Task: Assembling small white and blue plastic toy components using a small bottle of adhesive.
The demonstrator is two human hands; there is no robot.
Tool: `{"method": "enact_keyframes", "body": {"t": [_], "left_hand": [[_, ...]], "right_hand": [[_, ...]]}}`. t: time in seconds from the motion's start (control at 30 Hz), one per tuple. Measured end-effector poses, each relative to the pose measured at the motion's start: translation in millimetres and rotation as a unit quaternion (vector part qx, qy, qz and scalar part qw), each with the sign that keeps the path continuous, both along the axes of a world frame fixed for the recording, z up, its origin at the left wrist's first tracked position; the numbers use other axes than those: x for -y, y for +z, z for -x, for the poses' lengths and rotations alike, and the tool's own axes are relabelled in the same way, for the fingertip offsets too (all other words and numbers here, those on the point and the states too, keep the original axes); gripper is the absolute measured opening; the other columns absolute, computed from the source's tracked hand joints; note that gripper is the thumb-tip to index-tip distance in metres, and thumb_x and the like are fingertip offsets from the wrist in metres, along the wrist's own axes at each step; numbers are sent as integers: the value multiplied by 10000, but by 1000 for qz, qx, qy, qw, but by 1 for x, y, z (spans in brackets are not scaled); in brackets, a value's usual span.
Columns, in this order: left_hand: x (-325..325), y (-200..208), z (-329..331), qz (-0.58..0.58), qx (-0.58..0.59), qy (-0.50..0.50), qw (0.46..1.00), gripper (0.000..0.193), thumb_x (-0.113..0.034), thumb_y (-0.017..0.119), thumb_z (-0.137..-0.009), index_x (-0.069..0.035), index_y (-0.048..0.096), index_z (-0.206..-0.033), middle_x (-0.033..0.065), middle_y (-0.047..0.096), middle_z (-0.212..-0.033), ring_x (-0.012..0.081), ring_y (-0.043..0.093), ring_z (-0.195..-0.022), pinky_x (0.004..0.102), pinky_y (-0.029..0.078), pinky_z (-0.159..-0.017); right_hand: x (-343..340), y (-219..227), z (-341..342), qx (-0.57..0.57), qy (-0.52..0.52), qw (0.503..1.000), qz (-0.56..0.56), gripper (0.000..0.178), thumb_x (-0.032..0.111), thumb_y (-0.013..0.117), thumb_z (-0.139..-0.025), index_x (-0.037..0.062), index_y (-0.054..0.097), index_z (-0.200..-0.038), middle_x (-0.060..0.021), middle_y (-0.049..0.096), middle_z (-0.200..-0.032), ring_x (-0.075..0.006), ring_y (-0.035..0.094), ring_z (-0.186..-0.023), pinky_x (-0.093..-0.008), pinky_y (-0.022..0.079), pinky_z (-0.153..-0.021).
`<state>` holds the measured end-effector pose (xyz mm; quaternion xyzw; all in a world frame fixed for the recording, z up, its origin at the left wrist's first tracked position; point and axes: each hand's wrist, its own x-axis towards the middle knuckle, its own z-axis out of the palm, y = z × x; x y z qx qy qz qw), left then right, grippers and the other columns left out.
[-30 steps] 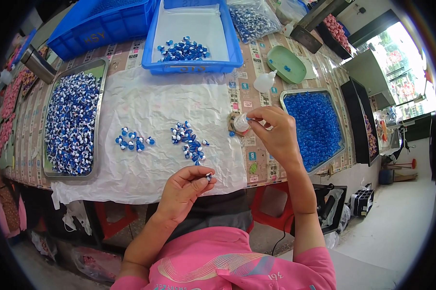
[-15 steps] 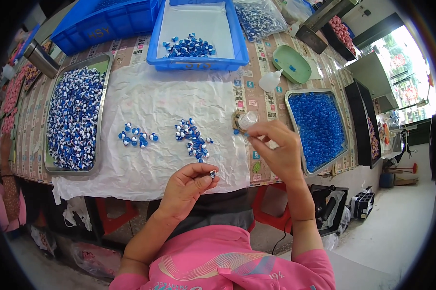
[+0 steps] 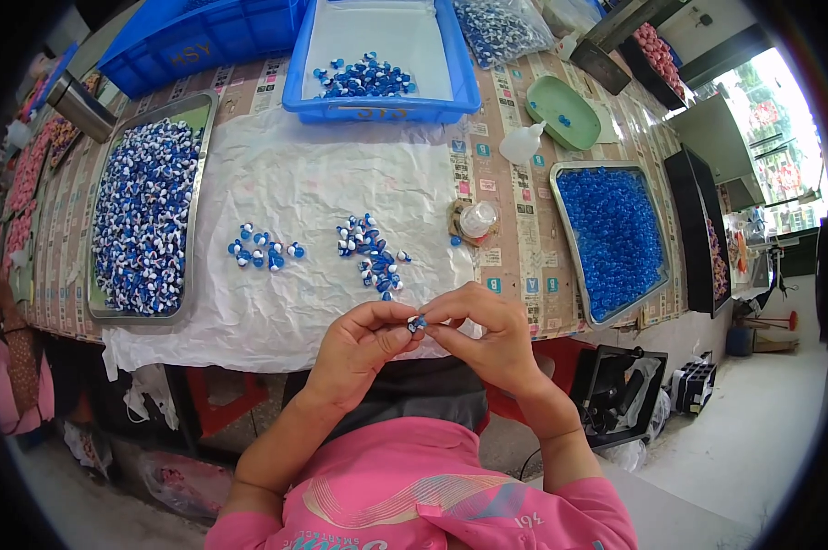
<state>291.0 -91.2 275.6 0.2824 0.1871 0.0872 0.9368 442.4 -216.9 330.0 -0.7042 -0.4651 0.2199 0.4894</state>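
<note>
Right hand (image 3: 487, 337): has come from beside the clear jar (image 3: 478, 220) to meet my left hand (image 3: 357, 348).
Blue-and-white piece (image 3: 417, 324): between my two hands, above the near edge of the white paper (image 3: 286, 183).
Left fingers: narrow, pinching it.
Right fingers: narrow, closed at its right side.
Handling: best keep my left still, pressing lightly and squarely.
Pointing, long axis: fingertips cover too much; I cannot tell.

My left hand (image 3: 353, 354) and my right hand (image 3: 493, 339) both pinch, fingertips (image 3: 399, 314) close together in front of me, forearms (image 3: 284, 449) slanting inward.
</note>
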Motion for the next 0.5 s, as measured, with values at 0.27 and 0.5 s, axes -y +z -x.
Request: {"method": "enact_keyframes", "body": {"t": [0.27, 0.5], "left_hand": [[0, 0, 1, 0, -16, 0, 1000, 249, 5, 629, -904, 7, 592, -1150, 131, 667, -1070, 199, 661, -1002, 318, 544, -897], [4, -2, 1, -24, -26, 12, 999, 234, 26, 641, -889, 10, 606, -1120, 133, 676, -1047, 193, 668, -964, 314, 553, -870]], "right_hand": [[-1, -4, 1, 1, 7, 1000, 2, 179, -29, 717, -740, 49, 718, -901, -49, 724, -915, -181, 666, -822, -281, 534, -644], [1, -3, -1, -13, 19, 1000, 21, 148, -12, 732, -744, 40, 726, -882, -58, 723, -883, -178, 669, -785, -279, 537, -654]]}}
